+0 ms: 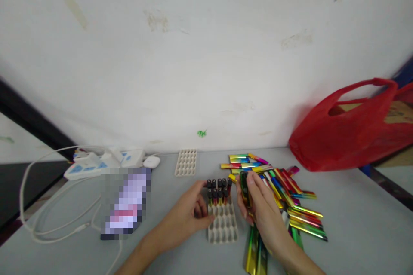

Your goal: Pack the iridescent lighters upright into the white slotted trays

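PLACE: makeshift tabletop workstation; home or small workshop, cannot be determined | EVIDENCE: grey tabletop (164, 187) beneath the right hand's (258, 200) grip; scuffed, stained white wall (200, 68) beyond it; power strip (103, 165) and phone (127, 206) well left; red carrier bag (348, 144) well right; metallic-coloured strips (306, 211) scattered beside.

Bare hands (190, 215), apparently bare forearms (145, 248)

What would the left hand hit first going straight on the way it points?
Probably the black-topped pieces standing in the nearer tray; the left hand points at them from the tray's left side. Depth is unclear, so it may already touch them.
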Available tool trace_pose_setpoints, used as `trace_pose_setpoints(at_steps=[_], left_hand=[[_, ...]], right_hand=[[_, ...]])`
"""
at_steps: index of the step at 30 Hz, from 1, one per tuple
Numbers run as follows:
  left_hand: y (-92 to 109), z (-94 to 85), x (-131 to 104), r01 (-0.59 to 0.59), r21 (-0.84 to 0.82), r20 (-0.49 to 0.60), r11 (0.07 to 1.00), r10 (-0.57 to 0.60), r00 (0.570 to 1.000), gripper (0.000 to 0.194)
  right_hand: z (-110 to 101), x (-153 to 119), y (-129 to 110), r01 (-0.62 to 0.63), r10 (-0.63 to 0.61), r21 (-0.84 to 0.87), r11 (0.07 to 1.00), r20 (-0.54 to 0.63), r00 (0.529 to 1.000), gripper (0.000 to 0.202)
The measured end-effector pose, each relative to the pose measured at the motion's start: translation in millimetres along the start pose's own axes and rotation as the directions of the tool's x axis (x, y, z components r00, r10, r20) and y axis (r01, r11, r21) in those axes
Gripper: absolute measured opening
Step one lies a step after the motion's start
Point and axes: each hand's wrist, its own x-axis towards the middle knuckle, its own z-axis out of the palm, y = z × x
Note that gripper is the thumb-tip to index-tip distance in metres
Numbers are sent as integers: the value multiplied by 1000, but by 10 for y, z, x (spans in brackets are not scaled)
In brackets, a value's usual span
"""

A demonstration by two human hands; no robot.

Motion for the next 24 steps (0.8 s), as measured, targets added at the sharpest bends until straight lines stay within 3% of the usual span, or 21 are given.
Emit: trace_pose_setpoints(at_steps=[9,13,20,24], left_hand=[[-58,-4,17,-6,-15,-17,1000,6,1000,74],[-58,-8,26,-7,5,-8,1000,7,1000,75],[-55,27,21,-14,-58,-34,998,12,999,79],[-50,24,10,-4,-101,-26,995,1,1000,82]], right_hand=[[-70,64,-88,186,-209,-162,969,-140,968,48],[-109,104,-106,187,-211,-225,956,-85,974,46],[-83,149,-67,187,-221,-189,964,-175,959,56],[-95,174,-33,133,-158,-136,982,-194,968,59]])
